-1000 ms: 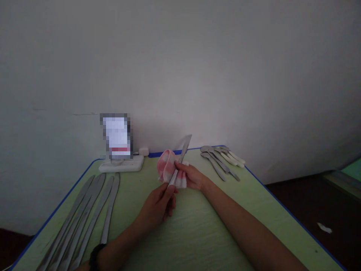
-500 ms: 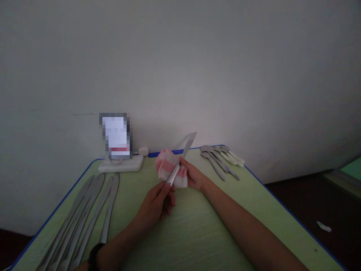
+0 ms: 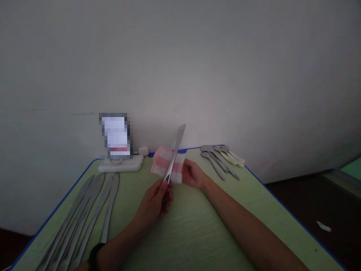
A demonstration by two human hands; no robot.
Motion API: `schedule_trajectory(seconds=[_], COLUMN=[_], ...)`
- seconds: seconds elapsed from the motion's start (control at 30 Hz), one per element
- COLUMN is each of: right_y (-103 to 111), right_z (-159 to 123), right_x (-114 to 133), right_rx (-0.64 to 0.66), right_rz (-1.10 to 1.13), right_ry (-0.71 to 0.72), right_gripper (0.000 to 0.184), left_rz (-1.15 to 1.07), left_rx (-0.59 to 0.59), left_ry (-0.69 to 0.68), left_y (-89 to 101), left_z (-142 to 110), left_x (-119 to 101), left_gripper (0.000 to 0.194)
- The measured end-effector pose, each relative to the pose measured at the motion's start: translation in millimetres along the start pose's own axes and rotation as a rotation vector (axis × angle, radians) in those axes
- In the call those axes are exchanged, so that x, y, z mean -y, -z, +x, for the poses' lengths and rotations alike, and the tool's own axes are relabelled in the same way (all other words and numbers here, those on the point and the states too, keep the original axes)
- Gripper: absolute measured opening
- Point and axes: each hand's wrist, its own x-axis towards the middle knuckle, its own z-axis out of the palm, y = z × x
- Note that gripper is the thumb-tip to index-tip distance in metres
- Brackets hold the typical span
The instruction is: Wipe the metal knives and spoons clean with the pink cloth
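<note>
My left hand (image 3: pixel 158 197) is closed on the handle end of a metal table knife (image 3: pixel 175 150), whose blade points up and away toward the wall. Behind the knife, a pink and white checked cloth (image 3: pixel 162 162) lies spread across my right hand (image 3: pixel 193 173). The right hand supports the cloth from its right side, with most of its fingers hidden under it. The knife crosses in front of the cloth; whether they touch I cannot tell.
Several table knives (image 3: pixel 90 222) lie side by side at the left of the green table (image 3: pixel 180 241). Spoons and other cutlery (image 3: pixel 217 162), some white-handled, lie at the back right. A blurred screen (image 3: pixel 117 135) stands by a white power strip (image 3: pixel 121 164) near the wall.
The right hand's thumb has come off the knife, and the cloth has opened out flatter behind it. The knife has tilted more upright, its tip shifting left and up.
</note>
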Motion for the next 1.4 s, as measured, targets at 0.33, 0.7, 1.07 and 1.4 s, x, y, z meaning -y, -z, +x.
schedule_trajectory(seconds=[0.33,0.7,1.07,1.4], right_y=[-9,-14,-14,-14], right_z=[-7,-10,-9,-10], right_x=[1,2,5,0], right_rx=[0.012,0.036,0.038,0.1], right_rz=[-0.035,-0.074,-0.005,-0.136], right_ry=[0.016,-0.075,-0.062,-0.037], right_gripper=[0.028,0.033,0.025,0.023], left_rz=[0.132,0.201,0.113,-0.012], left_rx=[0.036,0.066,0.096,-0.008], left_ry=[0.021,0.055,0.087,-0.01], left_y=[-2.9,-2.4,-1.9,-4.8], left_z=[-1,-2,-2,-4], left_x=[-2,-1,-1,-5], left_gripper=[0.038,0.046,0.045,0.044])
